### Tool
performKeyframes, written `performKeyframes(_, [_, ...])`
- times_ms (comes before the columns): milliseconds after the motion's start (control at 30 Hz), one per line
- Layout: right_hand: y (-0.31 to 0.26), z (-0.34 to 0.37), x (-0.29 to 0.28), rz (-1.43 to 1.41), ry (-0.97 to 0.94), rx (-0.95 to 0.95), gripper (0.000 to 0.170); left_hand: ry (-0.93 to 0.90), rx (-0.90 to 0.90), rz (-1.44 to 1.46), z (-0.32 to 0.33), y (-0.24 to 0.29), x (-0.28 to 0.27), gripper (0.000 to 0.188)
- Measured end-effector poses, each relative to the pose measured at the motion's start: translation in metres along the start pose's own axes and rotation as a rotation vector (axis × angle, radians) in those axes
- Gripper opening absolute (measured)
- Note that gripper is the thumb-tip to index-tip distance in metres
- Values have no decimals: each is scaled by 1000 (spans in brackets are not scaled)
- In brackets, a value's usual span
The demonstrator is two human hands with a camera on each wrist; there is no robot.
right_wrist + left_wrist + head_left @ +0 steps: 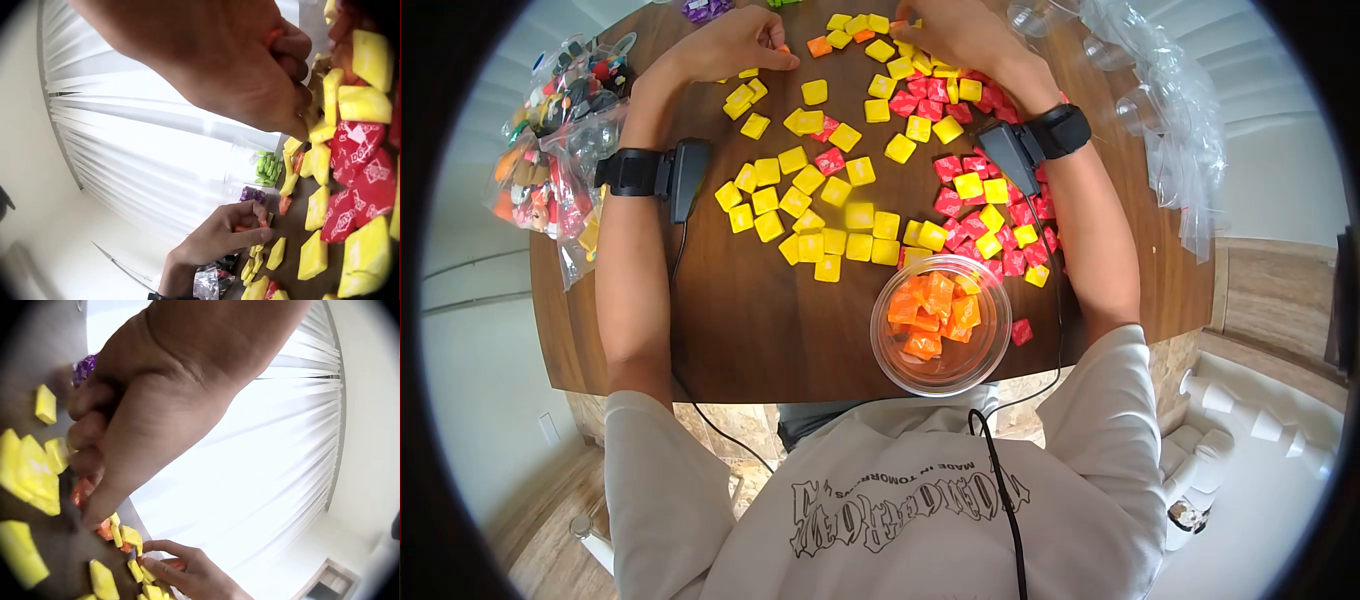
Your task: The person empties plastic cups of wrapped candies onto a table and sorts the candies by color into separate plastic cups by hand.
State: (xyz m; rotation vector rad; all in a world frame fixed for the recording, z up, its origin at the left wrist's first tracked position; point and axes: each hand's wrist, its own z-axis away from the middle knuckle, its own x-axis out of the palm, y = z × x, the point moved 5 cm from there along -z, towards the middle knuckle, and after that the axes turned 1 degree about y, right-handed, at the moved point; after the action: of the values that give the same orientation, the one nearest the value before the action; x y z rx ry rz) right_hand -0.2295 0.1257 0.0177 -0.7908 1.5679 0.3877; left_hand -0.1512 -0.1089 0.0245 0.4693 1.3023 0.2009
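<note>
My left hand [745, 42] is at the far left of the candy spread, holding an orange wrapped candy [81, 491] between thumb and curled fingers. Across from it, my right hand [960, 38] reaches into the far end of the pile, its fingertips down among yellow square candies [332, 94]. A bit of an orange wrapped candy [273, 37] shows inside its curled fingers. Loose orange candies [819, 46] lie between the two hands. Near the front edge, a clear plastic bowl [881, 350] contains several orange candies [938, 294].
Yellow candies [859, 216] spread over the middle of the wooden table [730, 330]; red candies [947, 203] gather at the right. Bagged small figures [550, 130] sit at the left edge, clear plastic packaging [1170, 130] at the right. Purple candies [253, 194] and green candies [269, 169] stand at the far side.
</note>
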Motion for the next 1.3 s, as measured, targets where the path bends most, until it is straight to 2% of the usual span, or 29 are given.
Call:
performKeyframes(67, [9,-7,5,-60,-30,-2,31,43,-11,-64,-5,-5,0,28])
performKeyframes(133, [13,-10,9,-121,-61,-8,30,118,205,-25,-11,-2,4,22])
performKeyframes(167, [13,-8,9,-156,-65,-14,29,116,207,-25,-11,1,7,22])
performKeyframes(233, [8,-1,0,-191,-69,-15,28,134,183,182,-8,12,15,20])
performKeyframes(267, [-4,7,-22,-511,-12,-21,22,133,183,182,-5,18,17,20])
performKeyframes(300, [-12,10,-39,-830,45,-30,26,140,180,157,-2,23,18,21])
performKeyframes(333, [-9,8,-45,-829,41,-32,26,150,176,133,-1,26,19,22])
performKeyframes(400, [-2,4,-49,-1757,-177,58,29,177,182,120,-3,25,20,24])
performKeyframes(433, [-17,11,-57,-1923,-67,111,29,198,194,103,-5,25,21,26])
performKeyframes(567, [-28,15,-53,-1864,-46,205,30,141,197,-68,-11,24,25,30])
performKeyframes(633, [-18,8,-32,-1159,-70,210,33,118,259,-24,-12,24,25,33])
performKeyframes(667, [-15,3,-20,-1158,-71,210,33,119,259,-23,-11,23,24,33])
performKeyframes(700, [-17,-3,-11,-781,-13,78,20,127,233,-31,-10,20,24,33])
performKeyframes(733, [-24,-3,-8,-403,42,-51,28,137,208,-38,-9,16,23,34])
performKeyframes(767, [-27,1,-1,-221,51,-125,29,139,206,-37,-9,13,22,34])
performKeyframes(900, [-36,12,6,-140,142,-157,30,115,175,-59,-9,8,20,33])
performKeyframes(1000, [-42,14,1,-101,79,-132,31,125,193,-62,-9,8,20,32])
performKeyframes(1067, [-42,14,2,-101,11,-47,29,133,209,-59,-10,8,19,32])
performKeyframes(1167, [-39,10,8,-62,10,-60,30,124,210,-134,-16,0,21,36])
performKeyframes(1200, [-36,9,10,-57,13,-51,30,218,280,-148,-16,-2,21,35])
performKeyframes(1233, [-34,9,8,-172,90,-82,30,310,352,-158,-15,-4,19,35])
performKeyframes(1267, [-31,9,3,-283,170,-107,30,304,372,-156,-15,-4,18,35])
performKeyframes(1300, [-20,0,-5,-486,173,-76,30,291,367,71,-13,-8,15,32])
